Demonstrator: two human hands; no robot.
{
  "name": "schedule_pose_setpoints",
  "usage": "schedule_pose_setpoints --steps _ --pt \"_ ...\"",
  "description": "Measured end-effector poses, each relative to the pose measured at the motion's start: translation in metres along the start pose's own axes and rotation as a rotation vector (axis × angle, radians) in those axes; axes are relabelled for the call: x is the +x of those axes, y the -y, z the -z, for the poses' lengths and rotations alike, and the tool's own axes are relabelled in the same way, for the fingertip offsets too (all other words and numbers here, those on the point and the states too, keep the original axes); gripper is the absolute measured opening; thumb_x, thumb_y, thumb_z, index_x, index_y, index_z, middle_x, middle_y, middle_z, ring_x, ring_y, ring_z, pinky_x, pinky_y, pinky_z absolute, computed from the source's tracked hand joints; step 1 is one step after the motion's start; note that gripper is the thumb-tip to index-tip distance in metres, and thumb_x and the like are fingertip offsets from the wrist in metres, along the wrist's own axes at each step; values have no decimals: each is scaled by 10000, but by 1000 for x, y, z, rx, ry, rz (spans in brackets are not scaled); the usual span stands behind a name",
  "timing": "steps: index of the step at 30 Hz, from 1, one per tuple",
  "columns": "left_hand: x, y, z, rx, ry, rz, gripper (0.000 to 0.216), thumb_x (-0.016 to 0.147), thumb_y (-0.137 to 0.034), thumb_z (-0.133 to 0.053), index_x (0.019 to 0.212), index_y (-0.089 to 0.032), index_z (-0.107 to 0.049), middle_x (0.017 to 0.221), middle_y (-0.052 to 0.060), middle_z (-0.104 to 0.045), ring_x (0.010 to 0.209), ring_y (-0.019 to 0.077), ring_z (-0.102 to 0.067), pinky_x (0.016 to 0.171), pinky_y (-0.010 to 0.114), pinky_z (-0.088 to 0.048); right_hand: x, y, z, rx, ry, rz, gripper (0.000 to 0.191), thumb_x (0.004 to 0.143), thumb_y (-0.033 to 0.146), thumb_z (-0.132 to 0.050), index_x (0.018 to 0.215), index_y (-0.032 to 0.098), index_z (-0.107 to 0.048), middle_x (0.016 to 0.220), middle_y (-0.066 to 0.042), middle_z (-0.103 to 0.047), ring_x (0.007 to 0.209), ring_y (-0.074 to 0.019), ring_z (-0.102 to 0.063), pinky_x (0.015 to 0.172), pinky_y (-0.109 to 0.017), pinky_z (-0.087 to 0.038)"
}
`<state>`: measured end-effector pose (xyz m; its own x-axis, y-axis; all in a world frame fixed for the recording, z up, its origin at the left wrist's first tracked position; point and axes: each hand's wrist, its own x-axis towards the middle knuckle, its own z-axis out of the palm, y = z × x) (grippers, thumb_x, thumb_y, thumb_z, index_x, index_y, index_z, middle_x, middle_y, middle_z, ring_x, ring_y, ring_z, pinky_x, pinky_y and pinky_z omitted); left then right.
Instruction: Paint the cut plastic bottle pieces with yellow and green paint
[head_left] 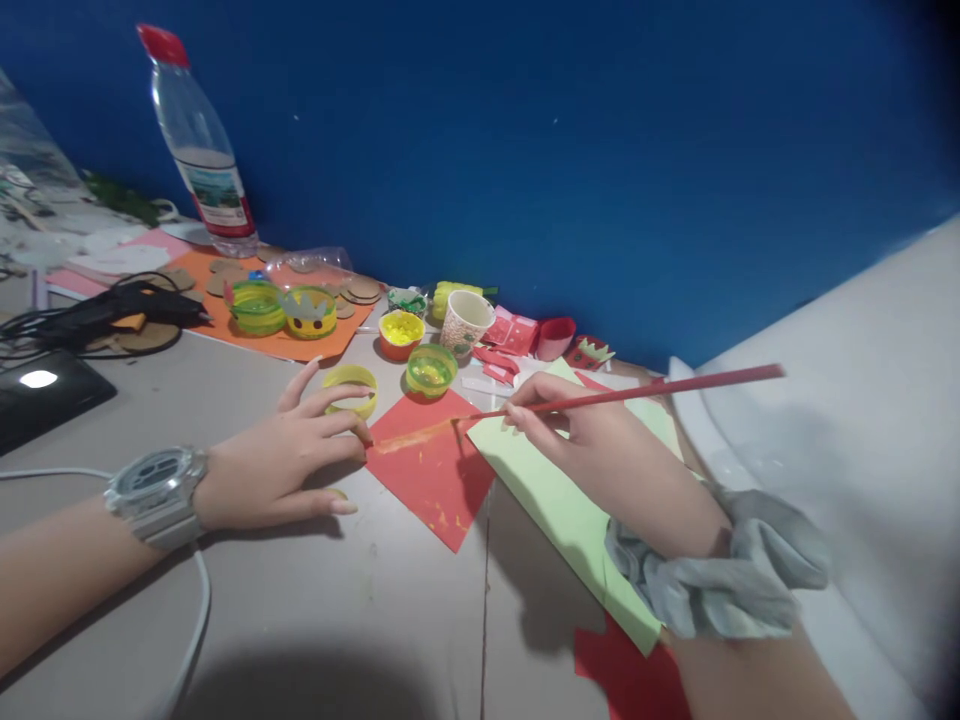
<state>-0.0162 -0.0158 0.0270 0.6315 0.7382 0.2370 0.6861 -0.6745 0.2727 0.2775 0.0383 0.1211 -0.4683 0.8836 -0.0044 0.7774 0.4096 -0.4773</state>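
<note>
A slim red paintbrush [645,392] is pinched in my right hand [592,440], its tip touching a square of red paper [435,490]. Pale yellow streaks of paint run across that paper from the tip toward its left corner. My left hand [292,450] lies spread on the table, fingertips at the paper's left corner, one finger over a yellow ring [351,378]. Just behind the paper stands a small green-yellow cup [431,372]. Under my right hand is a light green sheet [562,490].
Beyond are a cup of yellow paint [401,333], a paper cup [466,322] and red cut pieces [514,332]. Crown-decorated rings [309,312] sit on orange paper [277,344]. A glue gun [127,305], a water bottle [202,165] and a cable [196,630] are on the left. A blue wall [480,150] rises behind.
</note>
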Motion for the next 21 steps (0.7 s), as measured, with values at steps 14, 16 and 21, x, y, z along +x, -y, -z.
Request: schedule_pose_setpoints --steps 14,16,21 --pt "0 3 0 -37 -6 -18 396 878 -612 -492 937 -244 -623 1065 30 -666 1355 312 -371 1158 547 179 6 -7 -3 45 40 -25 190 954 349 -483 810 241 -542 722 54 -596 667 -146 -551 657 -300 -392" --pt "0 2 -1 -46 -30 -4 411 883 -622 -475 935 -244 -629 1052 30 -668 1352 310 -378 1164 551 165 7 -10 2 -45 -2 -57 178 939 324 -493 792 236 -543 670 47 -575 604 -152 -525 590 -301 -363" --pt "0 1 -1 -42 -30 1 435 873 -644 -470 944 -248 -636 1053 34 -671 1350 316 -386 1167 556 158 -1 5 -5 63 -71 -10 176 962 334 -477 837 242 -560 784 28 -632 736 -162 -592 660 -298 -407"
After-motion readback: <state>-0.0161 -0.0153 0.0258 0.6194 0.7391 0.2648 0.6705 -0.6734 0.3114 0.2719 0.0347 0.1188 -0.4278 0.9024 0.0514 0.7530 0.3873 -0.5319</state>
